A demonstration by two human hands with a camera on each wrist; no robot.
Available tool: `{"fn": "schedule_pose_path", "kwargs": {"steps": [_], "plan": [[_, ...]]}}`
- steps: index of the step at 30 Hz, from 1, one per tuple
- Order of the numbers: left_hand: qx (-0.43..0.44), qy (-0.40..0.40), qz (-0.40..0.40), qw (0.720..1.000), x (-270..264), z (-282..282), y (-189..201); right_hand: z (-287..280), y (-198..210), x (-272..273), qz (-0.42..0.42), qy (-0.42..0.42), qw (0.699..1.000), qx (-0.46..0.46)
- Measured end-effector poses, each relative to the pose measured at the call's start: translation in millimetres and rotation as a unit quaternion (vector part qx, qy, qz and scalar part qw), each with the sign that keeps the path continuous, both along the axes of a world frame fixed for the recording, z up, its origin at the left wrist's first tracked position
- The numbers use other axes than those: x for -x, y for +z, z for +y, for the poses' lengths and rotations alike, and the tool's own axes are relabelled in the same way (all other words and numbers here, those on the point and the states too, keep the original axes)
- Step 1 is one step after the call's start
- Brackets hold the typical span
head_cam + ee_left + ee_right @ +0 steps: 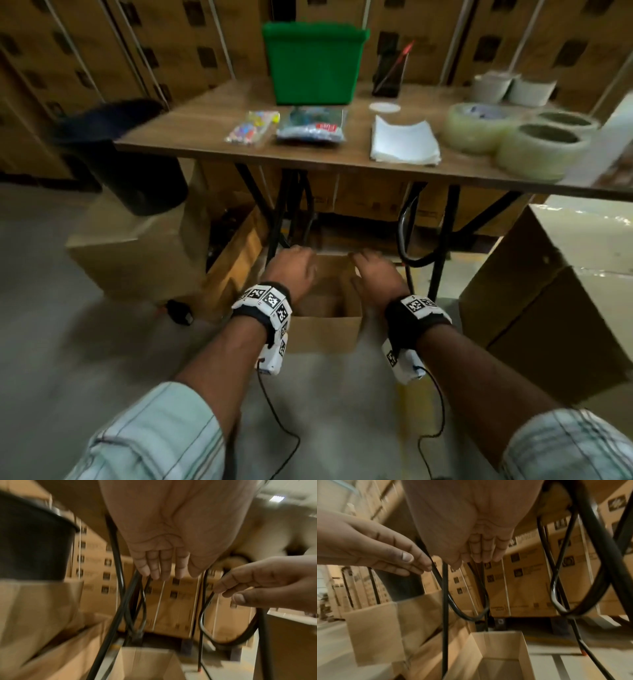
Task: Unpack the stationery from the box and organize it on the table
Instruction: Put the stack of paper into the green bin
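Note:
A small open cardboard box (325, 334) stands on the floor in front of the table legs; in the right wrist view the box's (502, 654) inside looks bare. Both hands hover above it, palms down, holding nothing. My left hand (291, 269) is over the box's left rim, its fingers (159, 568) loosely extended. My right hand (375, 275) is over the right rim, its fingers (485, 553) straight. On the wooden table (205, 144) lie a colourful packet (253, 128), a blue-grey packet (313, 125), a stack of white paper (404, 142) and clear tape rolls (544, 150).
A green bin (313, 63) and a black pen holder (390, 77) stand at the table's back. Black metal table legs (442, 246) rise just beyond the box. A black bucket (137, 164) sits on larger cartons on the left; another big carton (548, 308) is on the right.

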State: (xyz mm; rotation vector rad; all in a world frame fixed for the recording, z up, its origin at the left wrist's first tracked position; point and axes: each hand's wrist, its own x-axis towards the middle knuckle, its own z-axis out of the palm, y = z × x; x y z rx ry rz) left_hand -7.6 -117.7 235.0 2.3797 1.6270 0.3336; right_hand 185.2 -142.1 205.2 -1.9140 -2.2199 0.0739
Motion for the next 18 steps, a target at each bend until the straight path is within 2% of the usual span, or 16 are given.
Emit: {"fn": "schedule_pose_path", "kwargs": {"steps": [5,10,15,18], "plan": [[-0.065,0.004,-0.046,0.997,-1.4,-33.1,52.4,-41.9,65.3,2.8,0.003,0.029,0.996,-0.080],[-0.153,-0.049,-0.083,0.984,-12.0,-14.8,84.2,-29.0,98.7,-3.3,0.005,0.047,0.989,-0.142],[-0.151,-0.064,-0.116,0.980,-33.9,17.8,118.3,-5.9,132.2,-17.0,0.028,0.042,0.983,-0.177],[-0.115,-0.082,-0.113,0.983,-50.4,35.5,150.9,5.0,164.4,-26.4,0.029,0.033,0.983,-0.177]]}}
